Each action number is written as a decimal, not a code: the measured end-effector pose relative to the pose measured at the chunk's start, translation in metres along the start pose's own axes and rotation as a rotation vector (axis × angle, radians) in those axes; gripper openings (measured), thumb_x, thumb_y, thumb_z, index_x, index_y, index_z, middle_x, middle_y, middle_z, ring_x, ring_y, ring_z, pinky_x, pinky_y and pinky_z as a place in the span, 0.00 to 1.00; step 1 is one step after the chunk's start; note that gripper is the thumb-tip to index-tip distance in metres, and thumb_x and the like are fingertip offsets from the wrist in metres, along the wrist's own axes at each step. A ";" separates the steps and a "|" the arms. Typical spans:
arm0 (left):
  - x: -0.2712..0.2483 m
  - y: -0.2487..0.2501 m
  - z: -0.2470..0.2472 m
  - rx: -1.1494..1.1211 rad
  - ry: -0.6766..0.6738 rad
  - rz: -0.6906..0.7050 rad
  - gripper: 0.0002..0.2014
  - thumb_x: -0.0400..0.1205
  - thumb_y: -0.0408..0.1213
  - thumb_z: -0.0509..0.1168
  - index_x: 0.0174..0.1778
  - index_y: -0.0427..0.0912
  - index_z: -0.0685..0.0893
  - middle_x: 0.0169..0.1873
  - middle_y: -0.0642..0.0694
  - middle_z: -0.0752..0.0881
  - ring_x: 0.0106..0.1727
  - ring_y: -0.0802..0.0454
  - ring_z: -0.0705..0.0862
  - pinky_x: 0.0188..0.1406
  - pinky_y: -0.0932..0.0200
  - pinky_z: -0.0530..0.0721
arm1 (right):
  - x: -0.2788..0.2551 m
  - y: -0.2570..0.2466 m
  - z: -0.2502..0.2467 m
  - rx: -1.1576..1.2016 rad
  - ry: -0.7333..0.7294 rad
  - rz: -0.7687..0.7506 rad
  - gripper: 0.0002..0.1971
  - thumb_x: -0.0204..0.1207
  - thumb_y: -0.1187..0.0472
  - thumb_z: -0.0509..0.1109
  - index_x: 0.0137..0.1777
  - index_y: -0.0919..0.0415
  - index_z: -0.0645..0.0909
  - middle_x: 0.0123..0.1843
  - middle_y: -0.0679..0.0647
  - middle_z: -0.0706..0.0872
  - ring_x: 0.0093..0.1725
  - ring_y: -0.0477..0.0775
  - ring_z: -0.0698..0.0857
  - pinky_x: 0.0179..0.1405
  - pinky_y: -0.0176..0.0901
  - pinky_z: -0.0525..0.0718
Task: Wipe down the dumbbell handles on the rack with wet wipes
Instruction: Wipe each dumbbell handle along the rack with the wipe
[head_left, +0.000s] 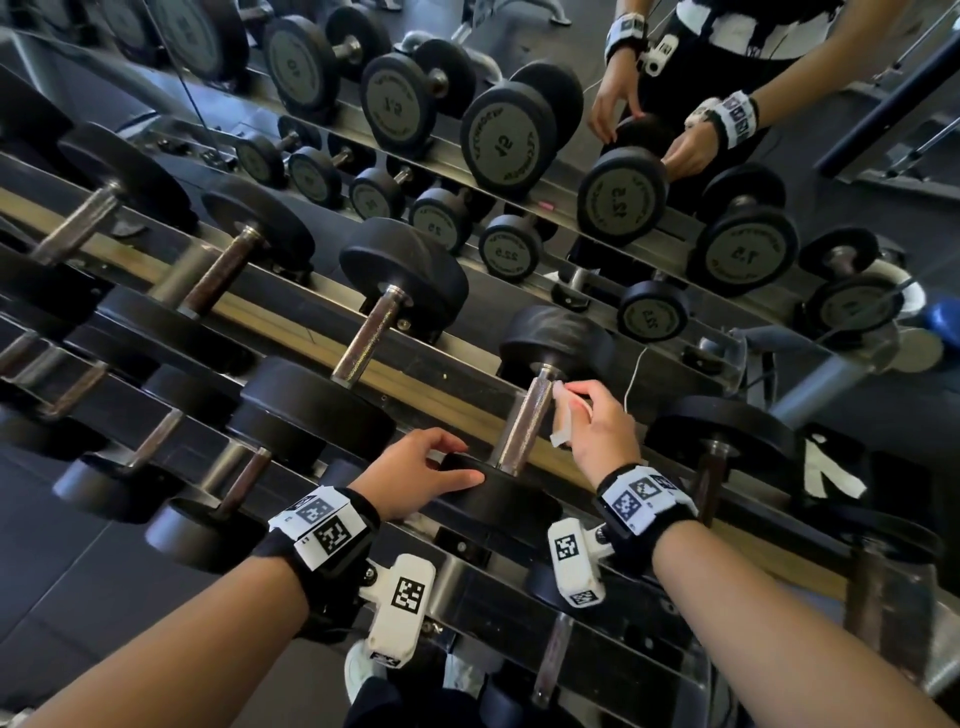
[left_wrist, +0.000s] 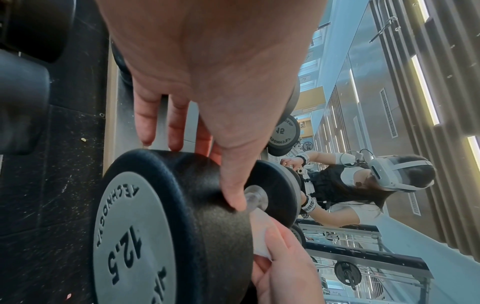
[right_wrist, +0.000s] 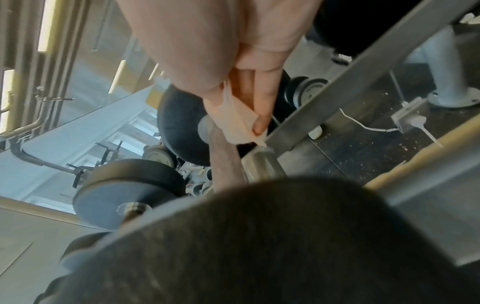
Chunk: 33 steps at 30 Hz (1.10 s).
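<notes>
The 12.5 dumbbell lies on the rack's top tier with its bare steel handle (head_left: 524, 421) in the lower middle of the head view. My left hand (head_left: 441, 465) rests on its near rubber head (head_left: 498, 501). In the left wrist view the left hand (left_wrist: 205, 176) has its fingertips on the rim and its thumb across the rubber of that head (left_wrist: 161, 226). My right hand (head_left: 576, 410) pinches a white wet wipe (head_left: 562, 434) just right of the handle, near its far end. In the right wrist view the right hand (right_wrist: 237, 113) holds the wipe (right_wrist: 239, 127) against the handle (right_wrist: 226, 164).
Neighbouring dumbbells lie close on the left (head_left: 371, 327) and the right (head_left: 711, 467), and more fill the lower tier (head_left: 234, 478). A mirror (head_left: 519, 130) behind the rack reflects the weights and my hands. A thin white cable (head_left: 636, 374) hangs behind the rack.
</notes>
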<state>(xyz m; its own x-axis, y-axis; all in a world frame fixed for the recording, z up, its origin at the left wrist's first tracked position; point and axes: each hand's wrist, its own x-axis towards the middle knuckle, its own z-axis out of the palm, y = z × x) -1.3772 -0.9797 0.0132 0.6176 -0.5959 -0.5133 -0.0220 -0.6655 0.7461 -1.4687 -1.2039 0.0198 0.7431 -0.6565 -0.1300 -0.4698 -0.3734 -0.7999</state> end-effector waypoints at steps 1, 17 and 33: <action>0.000 -0.001 0.000 -0.008 -0.001 0.004 0.22 0.74 0.54 0.76 0.63 0.57 0.81 0.58 0.55 0.84 0.56 0.57 0.84 0.58 0.56 0.85 | 0.000 0.002 0.005 0.013 -0.015 -0.015 0.10 0.85 0.60 0.63 0.59 0.55 0.84 0.53 0.52 0.87 0.52 0.49 0.83 0.47 0.13 0.70; 0.006 -0.008 0.001 -0.037 -0.021 0.042 0.22 0.73 0.53 0.77 0.62 0.58 0.81 0.57 0.55 0.86 0.55 0.56 0.86 0.59 0.50 0.87 | -0.041 0.027 0.004 0.081 -0.515 0.018 0.15 0.83 0.52 0.67 0.52 0.24 0.85 0.62 0.35 0.86 0.63 0.30 0.81 0.70 0.30 0.74; 0.009 -0.005 -0.003 -0.035 -0.023 0.036 0.23 0.72 0.52 0.78 0.62 0.60 0.80 0.57 0.60 0.83 0.53 0.61 0.84 0.49 0.63 0.83 | -0.050 0.021 0.008 0.106 -0.516 0.003 0.10 0.81 0.46 0.65 0.54 0.26 0.85 0.59 0.31 0.86 0.56 0.23 0.80 0.68 0.26 0.72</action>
<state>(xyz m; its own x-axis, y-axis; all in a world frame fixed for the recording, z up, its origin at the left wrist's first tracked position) -1.3692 -0.9807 0.0060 0.5984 -0.6296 -0.4954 -0.0160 -0.6276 0.7784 -1.5120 -1.1736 0.0054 0.8921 -0.2397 -0.3829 -0.4418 -0.2861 -0.8502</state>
